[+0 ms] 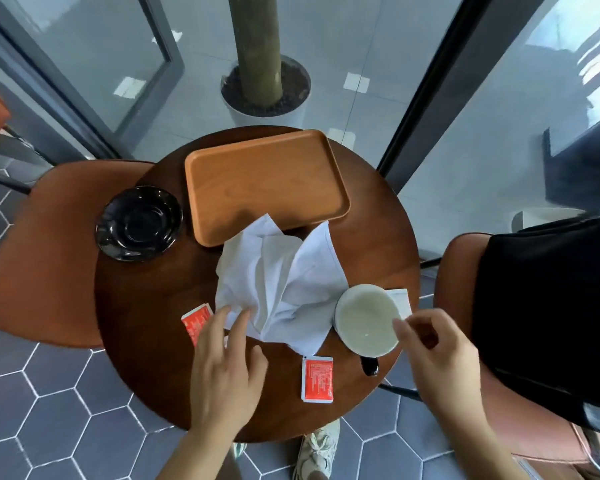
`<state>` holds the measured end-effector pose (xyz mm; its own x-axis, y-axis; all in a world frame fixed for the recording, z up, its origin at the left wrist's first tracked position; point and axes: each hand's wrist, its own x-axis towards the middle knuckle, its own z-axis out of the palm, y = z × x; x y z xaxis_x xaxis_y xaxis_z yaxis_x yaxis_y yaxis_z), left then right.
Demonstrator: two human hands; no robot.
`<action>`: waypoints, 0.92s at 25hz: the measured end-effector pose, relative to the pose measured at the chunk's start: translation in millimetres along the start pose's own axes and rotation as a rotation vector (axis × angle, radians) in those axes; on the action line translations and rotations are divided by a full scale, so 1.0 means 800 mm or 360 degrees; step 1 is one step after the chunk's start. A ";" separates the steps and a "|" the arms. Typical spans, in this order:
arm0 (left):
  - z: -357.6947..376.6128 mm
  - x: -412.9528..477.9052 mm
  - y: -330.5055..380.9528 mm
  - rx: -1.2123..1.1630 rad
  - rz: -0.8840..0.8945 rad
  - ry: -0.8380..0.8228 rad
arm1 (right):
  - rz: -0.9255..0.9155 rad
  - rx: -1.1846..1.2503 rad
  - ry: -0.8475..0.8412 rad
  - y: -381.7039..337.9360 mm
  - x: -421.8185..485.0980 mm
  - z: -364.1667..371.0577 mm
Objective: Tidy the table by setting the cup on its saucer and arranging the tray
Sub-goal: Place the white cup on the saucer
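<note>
Barely begun: our right hand (437, 355), fingers loosely curled, reaches the cup (366, 320); our left hand (222, 372) spreads over the napkin (281, 282). Saucer (139, 223) and tray (264, 181) wait empty.

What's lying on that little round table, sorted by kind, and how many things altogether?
Tray: 1
Saucer: 1
Cup: 1
Napkin: 1
Red packets: 2
White packet, partly hidden behind the cup: 1
Total: 7
</note>
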<state>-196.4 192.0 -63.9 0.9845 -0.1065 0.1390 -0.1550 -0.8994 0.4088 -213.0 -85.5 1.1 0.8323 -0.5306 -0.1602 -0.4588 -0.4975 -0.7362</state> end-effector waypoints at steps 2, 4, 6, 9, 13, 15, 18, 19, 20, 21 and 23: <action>-0.004 -0.002 -0.018 0.0113 0.0033 -0.0044 | 0.0117 0.0064 -0.0060 0.023 -0.027 0.003; -0.008 0.003 -0.042 0.0187 0.0025 -0.0080 | 0.0181 0.0026 -0.0138 0.040 -0.048 0.016; -0.010 0.012 -0.069 0.0224 -0.0092 -0.0086 | 0.0256 -0.0015 -0.0196 0.049 -0.056 0.031; -0.007 0.023 -0.110 0.0274 -0.0242 -0.0060 | 0.0333 0.0002 -0.0249 0.055 -0.054 0.049; 0.003 0.041 -0.154 0.0331 -0.0352 -0.0079 | 0.0409 0.0048 -0.0253 0.050 -0.051 0.059; 0.008 0.044 -0.165 0.0331 -0.0418 -0.0098 | 0.0462 0.0060 -0.0256 0.047 -0.050 0.058; 0.015 0.037 -0.173 0.0335 -0.0386 -0.0113 | 0.0493 0.0122 -0.0236 0.041 -0.049 0.058; 0.017 0.036 -0.176 0.0343 -0.0365 -0.0120 | 0.0494 0.0137 -0.0221 0.039 -0.049 0.059; 0.019 0.035 -0.180 0.0345 -0.0355 -0.0122 | 0.0492 0.0139 -0.0204 0.038 -0.048 0.060; 0.020 0.035 -0.182 0.0339 -0.0358 -0.0123 | 0.0490 0.0142 -0.0182 0.039 -0.049 0.060; 0.020 0.034 -0.183 0.0324 -0.0388 -0.0115 | 0.0499 0.0194 -0.0111 0.042 -0.051 0.059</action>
<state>-145.4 314.2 -134.2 0.9951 0.0990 -0.0081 0.0982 -0.9676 0.2326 -247.9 -48.1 -47.7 0.6777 -0.5945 -0.4327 -0.6587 -0.2293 -0.7166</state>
